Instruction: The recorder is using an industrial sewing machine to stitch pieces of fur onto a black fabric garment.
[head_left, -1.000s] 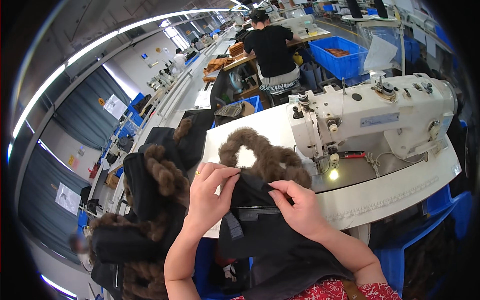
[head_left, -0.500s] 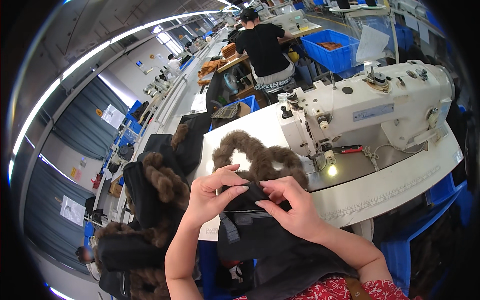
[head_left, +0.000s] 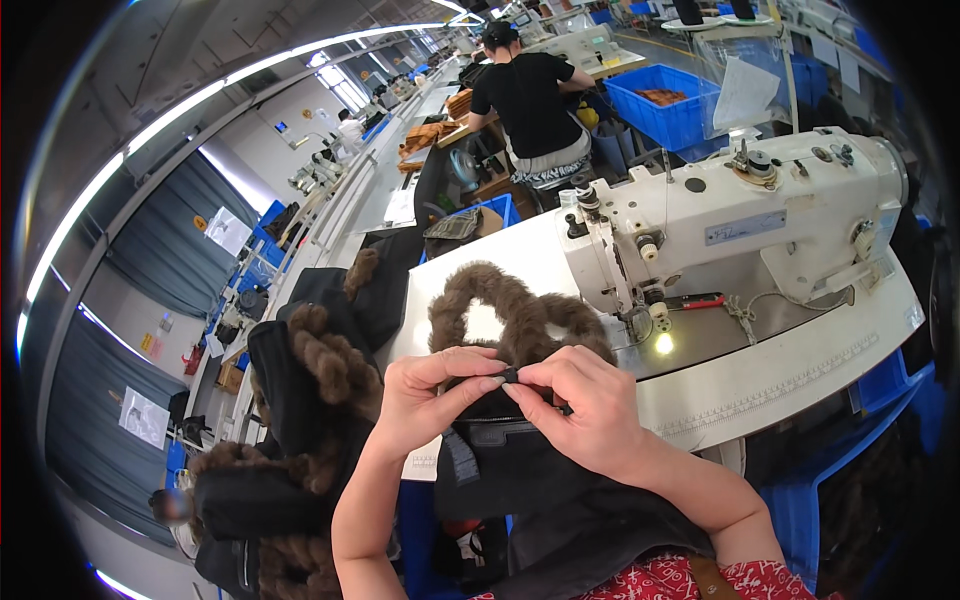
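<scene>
A black fabric piece [head_left: 570,490] hangs over the front table edge and onto my lap. My left hand [head_left: 420,400] pinches a small fold of it between thumb and fingers. Close against those fingertips, my right hand [head_left: 590,405] pinches the same fold from the other side. Below the hands run a dark seam line and a short grey strap [head_left: 461,457]. Just beyond the hands, a looped brown fur trim [head_left: 510,315] lies on the white table; whether it joins the fabric is hidden by my fingers.
A white sewing machine [head_left: 740,220], its lamp lit, stands to the right, with red-handled snips [head_left: 695,301] on its bed. More black pieces [head_left: 275,370] with fur are heaped left. Ahead, a person in black [head_left: 530,100] sits near a blue crate [head_left: 660,105].
Both hands have drawn together at the fold, and their fingertips now nearly touch. The right fingers have closed in from a wider spread.
</scene>
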